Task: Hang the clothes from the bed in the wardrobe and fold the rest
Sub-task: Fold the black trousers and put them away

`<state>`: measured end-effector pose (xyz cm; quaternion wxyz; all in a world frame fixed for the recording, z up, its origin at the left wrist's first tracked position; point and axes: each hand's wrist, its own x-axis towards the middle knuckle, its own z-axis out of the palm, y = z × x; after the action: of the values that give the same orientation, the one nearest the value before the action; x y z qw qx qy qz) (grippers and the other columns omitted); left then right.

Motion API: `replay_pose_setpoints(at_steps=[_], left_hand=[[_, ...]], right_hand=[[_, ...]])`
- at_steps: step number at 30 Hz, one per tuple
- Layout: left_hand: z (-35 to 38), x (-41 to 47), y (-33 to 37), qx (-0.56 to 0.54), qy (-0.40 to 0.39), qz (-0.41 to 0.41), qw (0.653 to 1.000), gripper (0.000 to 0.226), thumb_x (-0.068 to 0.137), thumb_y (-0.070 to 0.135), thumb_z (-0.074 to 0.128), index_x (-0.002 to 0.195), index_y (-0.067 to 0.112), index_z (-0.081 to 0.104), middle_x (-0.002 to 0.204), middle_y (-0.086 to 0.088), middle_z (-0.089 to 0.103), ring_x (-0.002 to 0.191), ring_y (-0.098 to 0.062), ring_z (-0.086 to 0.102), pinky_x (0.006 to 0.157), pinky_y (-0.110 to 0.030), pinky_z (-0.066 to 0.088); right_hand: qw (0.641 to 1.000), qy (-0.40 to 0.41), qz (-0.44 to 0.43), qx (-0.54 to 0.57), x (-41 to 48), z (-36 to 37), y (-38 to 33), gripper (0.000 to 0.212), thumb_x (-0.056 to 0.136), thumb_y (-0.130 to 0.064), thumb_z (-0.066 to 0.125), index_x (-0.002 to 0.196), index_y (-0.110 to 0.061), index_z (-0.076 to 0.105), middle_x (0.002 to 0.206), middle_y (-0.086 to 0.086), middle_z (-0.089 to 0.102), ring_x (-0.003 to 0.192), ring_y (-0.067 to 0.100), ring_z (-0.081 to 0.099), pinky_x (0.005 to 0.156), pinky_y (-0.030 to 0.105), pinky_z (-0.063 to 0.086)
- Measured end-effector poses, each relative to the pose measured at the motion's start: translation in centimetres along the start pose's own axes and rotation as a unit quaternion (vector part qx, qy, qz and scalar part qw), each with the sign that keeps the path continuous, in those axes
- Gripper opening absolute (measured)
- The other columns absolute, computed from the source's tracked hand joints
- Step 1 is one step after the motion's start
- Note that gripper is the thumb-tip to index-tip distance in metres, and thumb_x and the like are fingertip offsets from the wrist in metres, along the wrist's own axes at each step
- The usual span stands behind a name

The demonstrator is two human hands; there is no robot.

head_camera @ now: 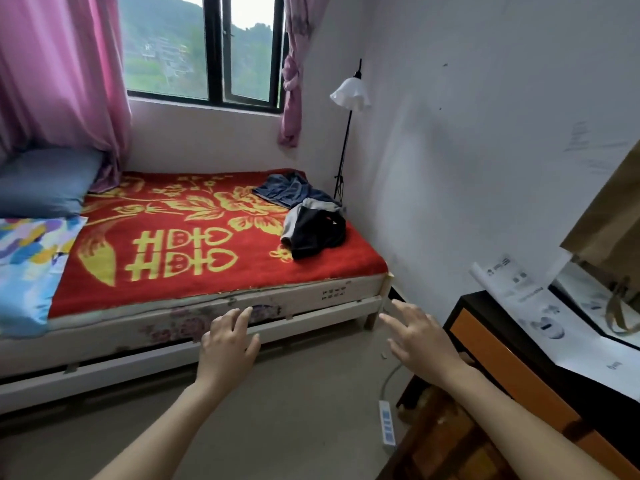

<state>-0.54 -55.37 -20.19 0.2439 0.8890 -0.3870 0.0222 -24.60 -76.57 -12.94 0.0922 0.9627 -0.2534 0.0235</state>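
Hands outstretched, left (228,344) and right (420,337) spread, empty

Blanket (194,237): red/yellow cloth, matt, fuzzy. Bed frame (329,311): pale wood, scuffed. Clothes (313,233), past r. hand (420,337): soft matt cloth.

A single head-worn view is aimed forward and down, from near the bed's (242,301) long edge toward the window (204,46).
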Motion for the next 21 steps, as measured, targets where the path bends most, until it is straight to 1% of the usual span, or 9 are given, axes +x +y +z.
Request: replay_pose_setpoints(at_steps=[4, 7, 10, 16, 21], left_hand=[[3.3, 5.6, 2.4, 0.006, -0.023, 0.013, 1.000, 0.057, 0.097, 0.040, 0.042, 0.148, 0.022, 0.024, 0.150, -0.002, 0.026, 0.139, -0.020, 0.021, 0.107, -0.039, 0.027], [5.9, 10.9, 5.0, 0.012, -0.025, 0.027, 0.999, 0.056, 0.097, 0.042, 0.038, 0.148, 0.024, 0.021, 0.151, 0.001, 0.024, 0.140, -0.017, 0.019, 0.109, -0.037, 0.025], [7.2, 16.3, 6.8, 0.030, -0.018, 0.024, 0.999, 0.057, 0.098, 0.043, 0.037, 0.149, 0.024, 0.020, 0.151, -0.001, 0.024, 0.139, -0.018, 0.019, 0.110, -0.035, 0.025], [7.4, 25.7, 7.6, -0.001, 0.026, -0.038, 0.999, 0.057, 0.095, 0.040, 0.045, 0.146, 0.022, 0.029, 0.150, -0.006, 0.030, 0.139, -0.022, 0.023, 0.106, -0.043, 0.029], [9.1, 31.5, 5.0, 0.001, 0.031, -0.092, 0.995, 0.056, 0.095, 0.039, 0.048, 0.145, 0.021, 0.032, 0.148, -0.007, 0.033, 0.138, -0.023, 0.026, 0.106, -0.045, 0.029]], right_hand=[[1.000, 0.005, 0.026, -0.002, 5.1, 1.3, 4.7, 0.051, 0.098, -0.038, 0.035, 0.147, -0.027, 0.025, 0.155, 0.000, 0.013, 0.142, 0.013, 0.012, 0.109, 0.028, 0.021], [0.999, -0.029, 0.027, -0.007, 9.0, 4.1, 8.7, 0.052, 0.098, -0.037, 0.036, 0.148, -0.026, 0.024, 0.156, 0.002, 0.011, 0.143, 0.013, 0.011, 0.110, 0.029, 0.021], [0.999, -0.043, 0.022, -0.001, 14.1, 6.0, 12.4, 0.053, 0.097, -0.035, 0.037, 0.148, -0.027, 0.023, 0.156, 0.003, 0.010, 0.142, 0.012, 0.011, 0.109, 0.028, 0.021], [0.998, -0.035, 0.020, 0.043, 25.6, 7.4, 16.6, 0.054, 0.097, -0.037, 0.038, 0.148, -0.026, 0.024, 0.155, 0.002, 0.017, 0.141, 0.016, 0.018, 0.110, 0.032, 0.024], [0.995, -0.057, 0.004, 0.076, 32.9, 11.1, 17.1, 0.054, 0.097, -0.037, 0.039, 0.148, -0.025, 0.023, 0.154, 0.004, 0.019, 0.140, 0.016, 0.019, 0.110, 0.033, 0.025]])
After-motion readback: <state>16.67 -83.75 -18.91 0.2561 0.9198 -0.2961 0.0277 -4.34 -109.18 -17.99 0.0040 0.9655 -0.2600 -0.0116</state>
